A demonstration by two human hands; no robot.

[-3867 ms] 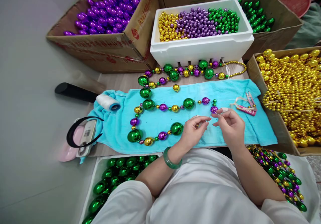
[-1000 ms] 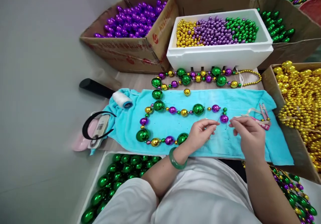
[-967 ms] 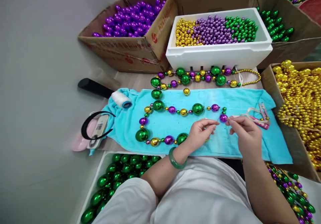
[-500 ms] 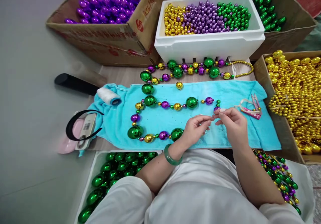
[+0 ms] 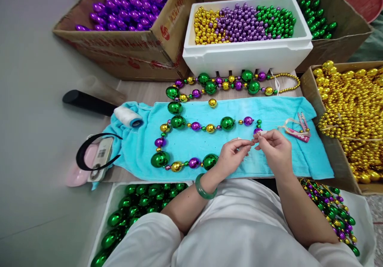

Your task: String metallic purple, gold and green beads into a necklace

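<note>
My left hand (image 5: 235,157), with a green bangle (image 5: 206,187) at the wrist, is closed in a pinch over the blue towel (image 5: 191,147). My right hand (image 5: 275,149) is pinched too, its fingertips almost meeting the left ones. What they hold is too small to make out. Just beyond the right fingertips lie a purple bead (image 5: 257,131) and small green beads (image 5: 259,122). A strand of green, gold and purple beads (image 5: 178,122) bends round the towel's left part; its lower end passes behind my left hand. A loose purple bead (image 5: 248,121) lies past the strand's upper end.
A white foam box (image 5: 247,55) of small beads stands at the back, beside a carton (image 5: 119,55) of purple beads. Gold bead strings (image 5: 353,119) fill a box at right. A finished-looking necklace (image 5: 210,87), thread spool (image 5: 128,116), pink snips (image 5: 302,133) and black headband (image 5: 80,151) lie around.
My right fingertips have come slightly closer to the left ones and pinch more tightly. The whole view has shifted a little; the beads on the towel stay as they were.
</note>
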